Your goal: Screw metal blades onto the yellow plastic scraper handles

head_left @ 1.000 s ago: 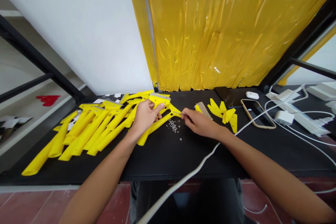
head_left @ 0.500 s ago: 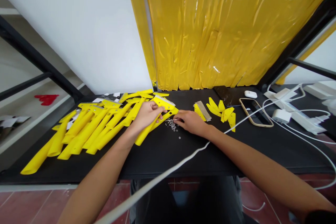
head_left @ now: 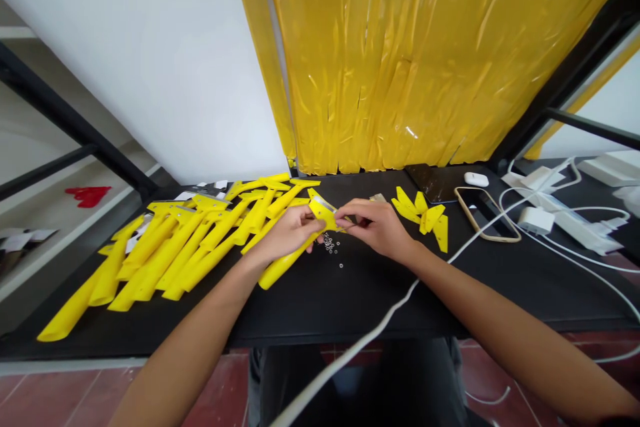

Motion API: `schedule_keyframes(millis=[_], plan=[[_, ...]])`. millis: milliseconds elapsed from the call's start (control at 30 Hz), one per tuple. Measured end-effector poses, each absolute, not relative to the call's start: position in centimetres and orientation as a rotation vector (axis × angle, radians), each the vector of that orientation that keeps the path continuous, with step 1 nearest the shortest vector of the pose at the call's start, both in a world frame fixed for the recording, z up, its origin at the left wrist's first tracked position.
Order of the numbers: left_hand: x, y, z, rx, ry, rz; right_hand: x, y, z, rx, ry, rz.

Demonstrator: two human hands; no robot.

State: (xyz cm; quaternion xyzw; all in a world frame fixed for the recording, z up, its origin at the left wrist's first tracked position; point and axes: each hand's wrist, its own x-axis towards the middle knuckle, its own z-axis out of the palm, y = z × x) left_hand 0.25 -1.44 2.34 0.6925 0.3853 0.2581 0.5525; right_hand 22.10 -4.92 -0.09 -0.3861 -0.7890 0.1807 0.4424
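My left hand (head_left: 287, 235) is closed around the head end of a yellow plastic scraper (head_left: 283, 271), whose hollow-looking handle points down toward me. A grey metal blade edge shows along its head. At the right side of that head, my right hand (head_left: 379, 225) is pinched shut. Whatever lies between its fingertips is too small to make out. Below both hands, small silvery nuts (head_left: 330, 245) are scattered on the black table (head_left: 370, 307). Several similar yellow scrapers (head_left: 175, 250) lie in a pile to the left.
Loose yellow plates (head_left: 423, 210) lie right of my hands. Beyond them are a phone (head_left: 487, 213), a white earbud case (head_left: 476, 179), a dark tablet (head_left: 430, 183) and a power strip (head_left: 570, 210). A white cable (head_left: 370, 340) crosses in front of my right forearm.
My right hand has risen from the small nuts to the scraper's head. The scraper has turned slightly in my left hand. My right hand now mostly hides the plate and blade behind it.
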Motion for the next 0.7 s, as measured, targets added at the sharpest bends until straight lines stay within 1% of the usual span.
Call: schedule_keyframes(millis=[133,300,467,567,700], plan=[[0.54,-2.40,2.24,1.774,0.848,0.550,21.60,-4.98,-0.30,-0.835,-1.952,0.430],[0.34,-2.44,1.78,1.867,0.877,0.559,21.49,-5.00,-0.51,-0.917,-1.916,0.392],[0.22,-2.45,1.62,1.959,0.922,0.559,21.10,-5.13,-0.54,-1.032,-1.816,0.426],[0.17,-2.51,1.89,2.038,0.951,0.537,20.99,-4.78,-0.80,-1.113,-1.705,0.620],[0.21,-2.70,2.28,2.111,0.959,0.516,21.26,-4.22,-0.86,-1.090,-1.615,0.942]])
